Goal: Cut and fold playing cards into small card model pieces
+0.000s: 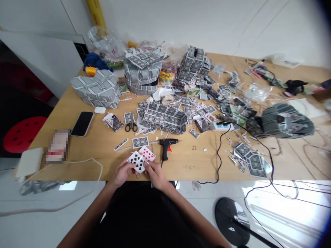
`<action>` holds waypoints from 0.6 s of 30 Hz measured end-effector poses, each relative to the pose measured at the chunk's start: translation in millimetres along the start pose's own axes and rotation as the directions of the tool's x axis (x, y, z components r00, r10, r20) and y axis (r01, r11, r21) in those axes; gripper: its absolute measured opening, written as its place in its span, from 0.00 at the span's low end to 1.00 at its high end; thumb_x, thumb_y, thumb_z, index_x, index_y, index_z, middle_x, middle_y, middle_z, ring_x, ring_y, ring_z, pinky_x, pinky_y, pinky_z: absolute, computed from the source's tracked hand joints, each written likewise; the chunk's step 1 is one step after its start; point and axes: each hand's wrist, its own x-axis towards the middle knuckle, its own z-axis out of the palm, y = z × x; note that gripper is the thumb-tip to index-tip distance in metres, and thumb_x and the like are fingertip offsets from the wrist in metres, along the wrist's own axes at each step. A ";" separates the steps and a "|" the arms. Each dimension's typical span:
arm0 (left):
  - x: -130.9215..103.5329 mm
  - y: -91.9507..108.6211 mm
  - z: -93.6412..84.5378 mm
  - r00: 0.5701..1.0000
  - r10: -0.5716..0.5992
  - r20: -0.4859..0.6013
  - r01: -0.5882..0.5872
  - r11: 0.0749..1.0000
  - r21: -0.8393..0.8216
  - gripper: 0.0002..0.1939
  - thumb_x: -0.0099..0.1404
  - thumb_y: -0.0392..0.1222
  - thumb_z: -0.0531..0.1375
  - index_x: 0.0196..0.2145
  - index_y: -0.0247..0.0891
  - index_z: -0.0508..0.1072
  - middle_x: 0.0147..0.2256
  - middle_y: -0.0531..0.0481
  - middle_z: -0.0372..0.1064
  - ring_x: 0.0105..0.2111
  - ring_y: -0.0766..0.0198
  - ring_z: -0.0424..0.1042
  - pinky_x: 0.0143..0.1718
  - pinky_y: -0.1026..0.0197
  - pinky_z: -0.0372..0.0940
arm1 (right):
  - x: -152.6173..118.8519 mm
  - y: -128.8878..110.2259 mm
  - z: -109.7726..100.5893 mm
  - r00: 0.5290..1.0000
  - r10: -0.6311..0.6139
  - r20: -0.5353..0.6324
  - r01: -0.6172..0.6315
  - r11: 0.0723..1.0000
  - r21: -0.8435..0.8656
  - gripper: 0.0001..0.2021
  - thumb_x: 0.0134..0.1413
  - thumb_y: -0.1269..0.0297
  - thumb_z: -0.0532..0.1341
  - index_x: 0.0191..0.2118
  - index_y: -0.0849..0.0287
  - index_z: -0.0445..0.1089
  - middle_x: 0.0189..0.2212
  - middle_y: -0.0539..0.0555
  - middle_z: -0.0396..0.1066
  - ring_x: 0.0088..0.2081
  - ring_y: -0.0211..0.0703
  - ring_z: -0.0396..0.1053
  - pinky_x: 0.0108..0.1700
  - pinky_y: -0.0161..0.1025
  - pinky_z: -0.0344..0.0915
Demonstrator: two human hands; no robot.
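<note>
Near the table's front edge, my left hand (123, 172) pinches a black-suited playing card (137, 162), a ten of spades, face up. My right hand (155, 174) closes on the same card's right side, its thumb on the face. Behind and to the right, a red diamond card (147, 153) overlaps with it. Just beyond my hands lies a face-down playing card (140, 142). A black glue gun (167, 147) with a red trigger rests to the right. Scissors (131, 126) with black handles lie farther back.
A box woven from cards (165, 119) sits mid-table, with larger woven shapes (97, 89) behind. Card scraps (201, 110) spread rightward. A black cable (219, 158) runs from a power strip (221, 126) over the front edge. A phone (82, 124) lies left; a white cable (99, 165) trails off there.
</note>
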 end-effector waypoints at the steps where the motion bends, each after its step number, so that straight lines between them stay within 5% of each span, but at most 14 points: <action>1: 0.3 0.8 0.4 1.000 -0.003 -0.007 0.003 1.000 0.006 0.31 0.56 0.42 0.70 0.57 0.32 0.79 0.28 0.48 0.79 0.22 0.59 0.74 0.24 0.57 0.74 | 0.1 0.1 0.3 1.000 -0.004 -0.003 0.004 1.000 -0.005 0.31 0.74 0.35 0.52 0.27 0.56 0.63 0.22 0.47 0.61 0.25 0.38 0.57 0.29 0.37 0.55; 10: -15.2 2.6 -2.6 0.978 0.112 -0.174 -0.077 0.978 0.196 0.27 0.56 0.48 0.72 0.51 0.33 0.79 0.30 0.48 0.79 0.22 0.60 0.74 0.21 0.59 0.71 | -10.0 -13.2 -0.8 0.991 -0.072 -0.115 0.057 0.990 -0.127 0.26 0.77 0.43 0.53 0.31 0.56 0.67 0.26 0.49 0.66 0.28 0.41 0.62 0.32 0.39 0.60; 14: -27.8 14.9 -13.0 0.939 0.242 -0.243 -0.134 0.911 0.390 0.28 0.60 0.52 0.74 0.53 0.36 0.75 0.28 0.53 0.78 0.20 0.65 0.71 0.23 0.63 0.68 | -5.3 -23.7 -9.6 0.966 -0.151 -0.208 0.094 0.961 -0.260 0.12 0.70 0.54 0.64 0.37 0.56 0.71 0.35 0.56 0.72 0.39 0.50 0.69 0.45 0.46 0.68; 16: -28.1 21.9 -18.7 0.908 0.322 -0.266 -0.161 0.858 0.488 0.27 0.62 0.53 0.74 0.53 0.36 0.75 0.27 0.55 0.76 0.21 0.67 0.70 0.24 0.65 0.66 | 2.2 -25.3 -11.6 0.950 -0.244 -0.196 0.131 0.879 -0.458 0.05 0.68 0.62 0.65 0.44 0.57 0.73 0.47 0.63 0.75 0.51 0.58 0.69 0.57 0.54 0.68; 18: -25.2 27.3 -23.6 0.867 0.413 -0.278 -0.191 0.791 0.581 0.26 0.63 0.53 0.73 0.53 0.37 0.75 0.26 0.56 0.74 0.23 0.67 0.69 0.26 0.65 0.65 | 9.8 -24.0 -10.6 0.946 -0.288 -0.148 0.122 0.739 -0.662 0.10 0.66 0.65 0.65 0.51 0.58 0.73 0.57 0.68 0.72 0.57 0.63 0.67 0.60 0.60 0.67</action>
